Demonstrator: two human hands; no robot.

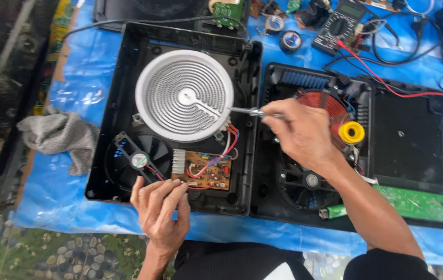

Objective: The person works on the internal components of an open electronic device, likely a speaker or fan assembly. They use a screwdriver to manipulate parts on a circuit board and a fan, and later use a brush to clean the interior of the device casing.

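Blue plastic sheet [76, 93] covers the worktop | right hand [302, 132] closes its grip on a screwdriver [250, 111], tip at the white heating coil's [184, 95] edge | left hand [161, 207], fingers curled, holds nothing, rests on the open black casing [128, 57] by the brown circuit board [208, 168] | grey rag [58, 135] lies left.

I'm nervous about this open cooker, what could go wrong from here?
The screwdriver in the right hand could slip and chip the white heating plate or nick the red and blue wires. The left hand resting on the circuit board might stress it.
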